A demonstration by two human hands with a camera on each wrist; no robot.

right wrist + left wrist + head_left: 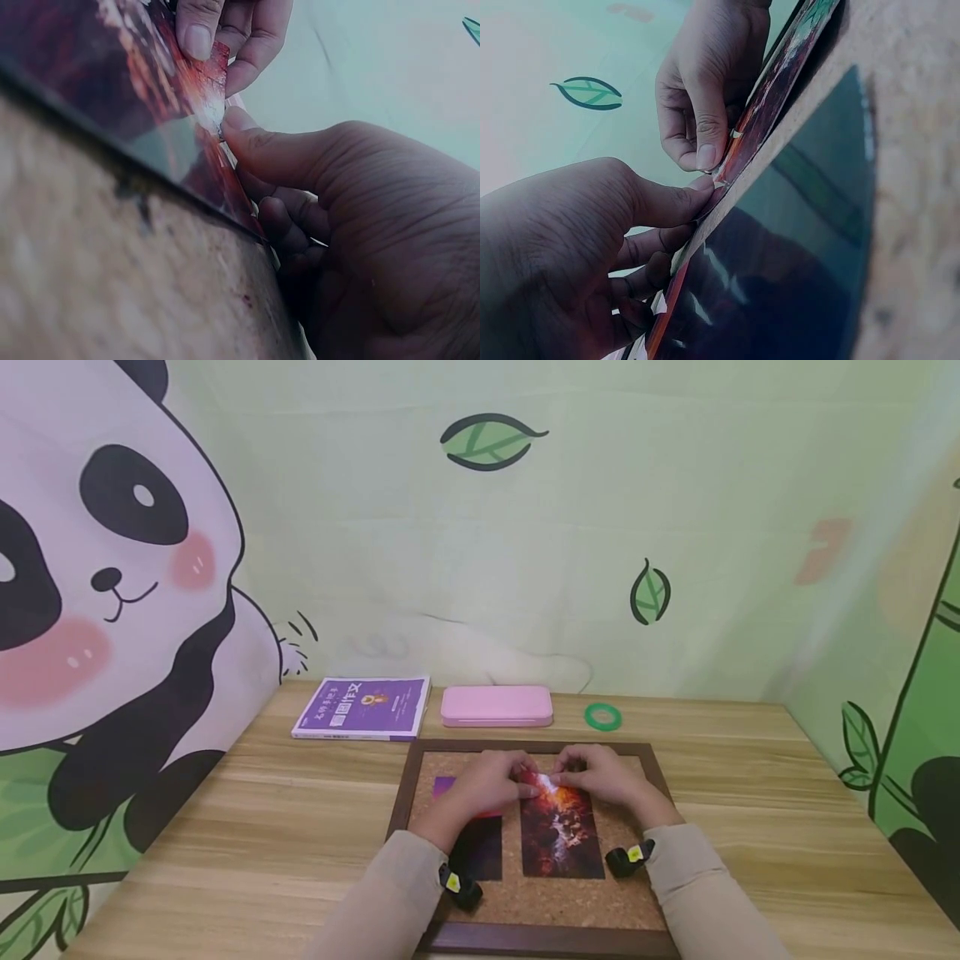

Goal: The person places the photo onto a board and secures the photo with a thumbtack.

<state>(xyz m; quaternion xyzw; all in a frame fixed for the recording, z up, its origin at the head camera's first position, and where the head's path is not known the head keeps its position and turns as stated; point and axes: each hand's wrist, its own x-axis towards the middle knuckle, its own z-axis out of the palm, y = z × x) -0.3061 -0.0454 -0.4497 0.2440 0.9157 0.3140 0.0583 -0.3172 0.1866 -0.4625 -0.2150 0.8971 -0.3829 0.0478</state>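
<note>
A glossy photo print (561, 835) with fiery orange, white and dark red tones lies over the framed cork board (555, 907). At its top left corner my left hand (489, 787) pinches the edge between thumb and fingers. My right hand (600, 774) grips the top edge nearer the right corner, thumb on the printed face and fingers behind. In the right wrist view the top of the print (206, 97) bends up between both thumbs. A second print (480, 852), purple above and dark below, lies to the left, partly hidden by my left hand and wrist.
Behind the board are a purple book (363, 708), a pink pencil case (497, 706) and a green ring-shaped roll (602, 717). The board's dark wooden frame (547, 937) stands on a wood-grain table (285, 843). A pale green panda-printed backdrop (360, 527) rises behind the table.
</note>
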